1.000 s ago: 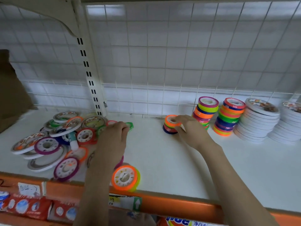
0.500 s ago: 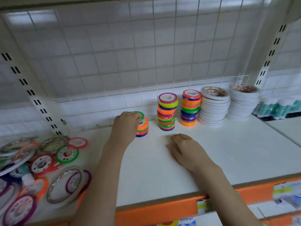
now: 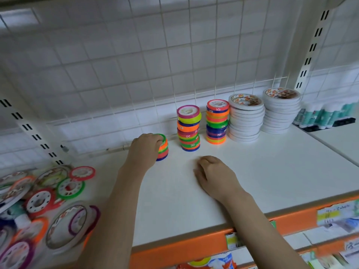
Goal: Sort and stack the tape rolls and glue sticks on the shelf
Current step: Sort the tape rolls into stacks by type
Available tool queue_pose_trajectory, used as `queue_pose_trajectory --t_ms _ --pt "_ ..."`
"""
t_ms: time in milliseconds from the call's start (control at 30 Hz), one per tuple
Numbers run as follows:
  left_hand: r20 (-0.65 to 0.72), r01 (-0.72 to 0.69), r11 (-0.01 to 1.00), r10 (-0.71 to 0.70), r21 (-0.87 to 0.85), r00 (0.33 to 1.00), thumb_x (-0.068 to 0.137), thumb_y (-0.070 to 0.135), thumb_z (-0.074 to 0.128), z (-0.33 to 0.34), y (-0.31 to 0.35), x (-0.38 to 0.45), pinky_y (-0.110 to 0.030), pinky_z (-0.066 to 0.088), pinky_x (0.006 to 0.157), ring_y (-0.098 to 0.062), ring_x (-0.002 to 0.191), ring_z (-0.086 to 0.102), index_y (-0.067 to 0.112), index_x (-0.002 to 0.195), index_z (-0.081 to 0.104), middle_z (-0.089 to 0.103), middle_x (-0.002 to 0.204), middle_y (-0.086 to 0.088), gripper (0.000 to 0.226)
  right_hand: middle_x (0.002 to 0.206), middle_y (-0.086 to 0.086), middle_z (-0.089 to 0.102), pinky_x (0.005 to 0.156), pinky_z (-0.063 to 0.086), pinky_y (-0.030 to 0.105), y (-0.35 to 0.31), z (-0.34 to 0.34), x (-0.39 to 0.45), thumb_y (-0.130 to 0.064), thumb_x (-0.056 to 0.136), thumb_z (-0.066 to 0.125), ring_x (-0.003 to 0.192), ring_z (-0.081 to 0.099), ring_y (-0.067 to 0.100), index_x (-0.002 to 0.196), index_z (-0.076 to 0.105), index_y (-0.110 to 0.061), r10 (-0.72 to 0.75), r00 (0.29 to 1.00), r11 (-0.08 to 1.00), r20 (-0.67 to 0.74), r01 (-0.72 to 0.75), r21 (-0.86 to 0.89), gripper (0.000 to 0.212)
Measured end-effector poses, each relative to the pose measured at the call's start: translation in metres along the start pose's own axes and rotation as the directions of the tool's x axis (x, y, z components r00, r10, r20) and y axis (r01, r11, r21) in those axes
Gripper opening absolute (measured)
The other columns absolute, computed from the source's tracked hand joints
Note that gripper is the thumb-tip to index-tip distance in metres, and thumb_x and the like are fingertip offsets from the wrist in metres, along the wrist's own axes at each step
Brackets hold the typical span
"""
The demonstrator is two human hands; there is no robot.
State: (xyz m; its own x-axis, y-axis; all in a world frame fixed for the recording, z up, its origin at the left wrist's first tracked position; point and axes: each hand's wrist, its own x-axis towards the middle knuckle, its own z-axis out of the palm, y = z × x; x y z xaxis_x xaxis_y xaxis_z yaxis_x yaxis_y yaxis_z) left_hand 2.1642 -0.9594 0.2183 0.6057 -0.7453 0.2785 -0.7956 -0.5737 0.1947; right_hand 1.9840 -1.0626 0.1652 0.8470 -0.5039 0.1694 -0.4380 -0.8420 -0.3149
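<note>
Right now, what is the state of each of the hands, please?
Left hand: grips the green tape roll atop the short colourful stack.
Right hand: loosely curled, rests on the shelf, holding nothing.

A single wide-angle head-worn camera looks forward and down from close above the front edge of the white shelf [image 3: 252, 171], facing the wire-grid back panel [image 3: 136, 65], with both forearms reaching in from the bottom of its view.

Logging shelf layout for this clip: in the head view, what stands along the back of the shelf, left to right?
Short coloured tape stack under the left hand → two tall coloured tape stacks → two white tape stacks → glue sticks.
</note>
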Motion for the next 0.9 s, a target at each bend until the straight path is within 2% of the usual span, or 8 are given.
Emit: queue_pose_trajectory --t_ms 167,367,467,667,800,900 --pt "0.014 0.012 1.000 -0.011 -0.012 1.000 0.097 0.011 0.038 0.001 0.003 -0.002 -0.038 0.041 0.090 -0.029 0.105 0.053 0.008 0.114 0.060 0.060 0.115 -0.009 0.028 0.136 0.000 0.047 0.100 0.034 0.023 0.000 0.000 -0.001 -0.035 0.099 0.033 0.126 0.041 0.018 0.129 0.049 -0.013 -0.008 1.000 1.000 -0.007 0.008 -0.002 0.040" --pt "-0.073 -0.009 0.997 0.003 -0.083 0.997 0.095 0.009 0.043 0.001 0.006 -0.026 -0.038 0.038 0.096 -0.030 0.116 0.047 0.009 0.124 0.056 0.053 0.126 -0.009 0.032 0.138 -0.001 0.046 0.102 0.031 0.021 -0.002 -0.001 -0.002 -0.034 0.099 0.033 0.127 0.039 0.016 0.130 0.048 -0.014 -0.010 1.000 1.000 -0.010 0.010 0.000 0.040" --pt "-0.094 0.042 0.994 -0.051 -0.099 0.994 0.094 0.009 0.044 0.003 0.004 -0.046 -0.039 0.037 0.099 -0.030 0.118 0.046 0.009 0.125 0.055 0.053 0.127 -0.009 0.033 0.139 -0.001 0.045 0.103 0.030 0.021 -0.005 -0.003 -0.003 -0.033 0.099 0.035 0.129 0.038 0.016 0.130 0.048 -0.012 -0.014 1.000 1.000 -0.021 0.014 0.001 0.040" --pt "-0.064 0.188 0.977 -0.195 -0.100 0.979 0.097 0.020 0.042 0.000 -0.019 -0.088 -0.035 0.036 0.100 -0.023 0.119 0.046 0.015 0.127 0.054 0.054 0.128 -0.003 0.033 0.132 0.002 0.050 0.100 0.033 0.024 -0.020 -0.008 0.002 -0.032 0.097 0.041 0.127 0.040 0.019 0.121 0.054 -0.012 -0.052 0.998 0.999 -0.022 0.052 0.000 0.035" --pt "-0.049 0.274 0.958 -0.278 -0.088 0.959 0.096 0.027 0.045 -0.009 -0.047 -0.114 -0.036 0.039 0.098 -0.023 0.118 0.048 0.015 0.125 0.055 0.055 0.125 -0.004 0.033 0.123 0.005 0.056 0.095 0.040 0.028 -0.035 -0.004 0.007 -0.028 0.094 0.043 0.122 0.045 0.022 0.109 0.060 -0.009 -0.104 0.995 0.995 -0.013 0.104 0.006 0.029" --pt "-0.056 0.319 0.940 -0.327 -0.121 0.943 0.096 0.028 0.047 -0.022 -0.065 -0.134 -0.034 0.039 0.099 -0.021 0.118 0.048 0.013 0.125 0.054 0.054 0.127 -0.004 0.034 0.122 0.005 0.055 0.093 0.040 0.028 -0.057 0.002 0.009 -0.026 0.093 0.044 0.120 0.046 0.023 0.110 0.059 -0.008 -0.159 0.987 0.987 0.003 0.158 0.031 0.029"
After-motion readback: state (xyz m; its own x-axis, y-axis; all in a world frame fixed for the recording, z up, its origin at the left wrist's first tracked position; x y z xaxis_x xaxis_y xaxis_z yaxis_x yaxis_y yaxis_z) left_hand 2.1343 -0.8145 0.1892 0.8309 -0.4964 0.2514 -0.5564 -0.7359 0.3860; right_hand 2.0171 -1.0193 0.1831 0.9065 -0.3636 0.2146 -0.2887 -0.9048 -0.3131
